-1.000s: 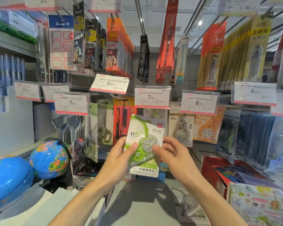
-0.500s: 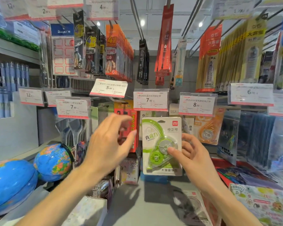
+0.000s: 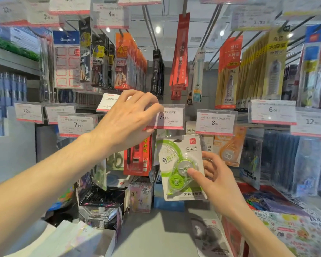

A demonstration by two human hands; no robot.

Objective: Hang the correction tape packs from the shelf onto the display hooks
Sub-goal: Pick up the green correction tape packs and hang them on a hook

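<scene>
A white and green correction tape pack (image 3: 178, 167) is held upright just below the 7.90 price tag (image 3: 170, 117). My right hand (image 3: 213, 179) grips it from its right side, thumb on the clear blister. My left hand (image 3: 126, 119) is raised at the left end of that price tag, fingers curled onto its edge. The hook behind the tag is hidden. Another correction tape pack (image 3: 208, 236) lies flat on the grey shelf (image 3: 156, 234) below.
Hanging packs surround the spot: a red pen pack (image 3: 137, 160) to the left, an orange tape pack (image 3: 228, 147) to the right, rows of cards above. Small boxes (image 3: 100, 206) stand at the shelf's left, printed boxes (image 3: 285, 232) at its right.
My left hand has let go of the pack and risen to the 7.90 price tag. My right hand has lifted the pack upright and closer under that tag.
</scene>
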